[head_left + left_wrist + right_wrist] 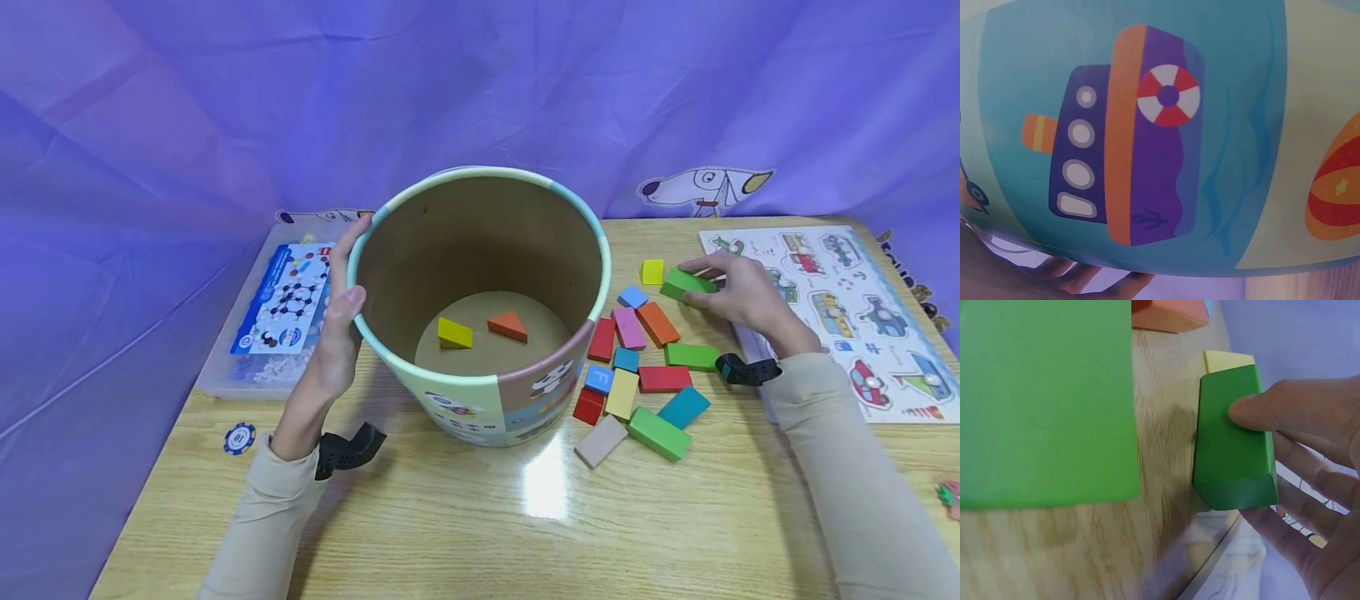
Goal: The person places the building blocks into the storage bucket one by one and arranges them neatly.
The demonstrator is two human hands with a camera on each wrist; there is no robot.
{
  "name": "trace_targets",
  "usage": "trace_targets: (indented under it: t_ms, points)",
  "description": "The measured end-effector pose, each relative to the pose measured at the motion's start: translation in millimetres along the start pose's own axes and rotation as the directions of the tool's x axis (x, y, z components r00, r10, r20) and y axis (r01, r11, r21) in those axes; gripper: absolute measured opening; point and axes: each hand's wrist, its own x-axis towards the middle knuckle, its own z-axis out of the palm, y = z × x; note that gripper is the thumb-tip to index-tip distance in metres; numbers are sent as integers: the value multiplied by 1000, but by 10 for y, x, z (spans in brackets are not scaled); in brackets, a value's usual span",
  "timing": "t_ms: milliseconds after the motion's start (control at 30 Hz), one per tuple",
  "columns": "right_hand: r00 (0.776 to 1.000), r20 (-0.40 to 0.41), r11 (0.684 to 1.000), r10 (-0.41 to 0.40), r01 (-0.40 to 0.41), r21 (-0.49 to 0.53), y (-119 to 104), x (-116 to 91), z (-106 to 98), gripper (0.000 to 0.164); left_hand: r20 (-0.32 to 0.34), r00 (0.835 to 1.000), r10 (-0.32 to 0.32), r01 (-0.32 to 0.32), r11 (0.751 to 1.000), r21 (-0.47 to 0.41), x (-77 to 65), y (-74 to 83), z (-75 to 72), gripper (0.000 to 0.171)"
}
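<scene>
A large round bucket with printed panels stands on the table. My left hand holds its left side, the thumb at the rim and the fingers along the outside. In the left wrist view, those fingers show beside the bucket's boat picture. A yellow wedge block and an orange triangular block lie on the bucket's floor. To the right, my right hand grips a green block between thumb and fingers. A yellow block lies just beside it.
Several coloured blocks, among them a green one and a red one, lie right of the bucket. A picture puzzle board is at far right. A clear box and a poker chip are left.
</scene>
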Motion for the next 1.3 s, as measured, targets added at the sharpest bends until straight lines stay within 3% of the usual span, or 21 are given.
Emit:
trace_targets:
  t_ms: [300, 433, 533, 600, 667, 767, 867, 933, 1000, 1100, 1300]
  points:
    - [986, -125, 994, -109, 109, -2, -195, -118, -179, 43, -4, 1000, 8, -8, 1000, -21, 11, 8, 7, 74]
    - [947, -242, 977, -210, 215, -4, -525, -198, -365, 43, -5, 1000, 6, -6, 1000, -23, 0, 9, 4, 75]
    - [896, -331, 946, -295, 322, 28, -859, -258, -497, 45, -10, 1000, 2, -2, 1000, -29, -7, 16, 7, 74]
    - [854, -381, 909, -355, 410, 72, -1105, -291, -568, 48, -15, 1000, -1, 0, 999, -33, -10, 10, 6, 74]
    - [804, -419, 851, -421, 510, 124, -1361, -318, -621, 49, -20, 1000, -2, 2, 999, -36, -12, -1, 4, 74]
    - [723, -437, 725, -535, 658, 202, -1738, -366, -651, 49, -23, 1000, -3, 2, 999, -35, -16, -18, -1, 75]
    - [651, -412, 600, -637, 755, 265, -2050, -402, -620, 47, -21, 1000, -3, 2, 999, -34, -15, -29, -4, 75]
    - [620, -388, 550, -682, 784, 287, -2205, -407, -569, 46, -19, 1000, -2, 1, 999, -34, -13, -31, -2, 75]
    - [608, -359, 537, -709, 794, 285, -2310, -402, -513, 45, -17, 1000, 0, -1, 999, -34, -10, -32, 2, 75]
    - [596, -323, 544, -735, 803, 244, -2388, -385, -443, 44, -11, 1000, 2, -3, 999, -39, -7, -28, 15, 75]
    - [607, -295, 568, -737, 794, 216, -2397, -371, -376, 42, -3, 1000, 5, -6, 999, -37, -6, -33, 34, 76]
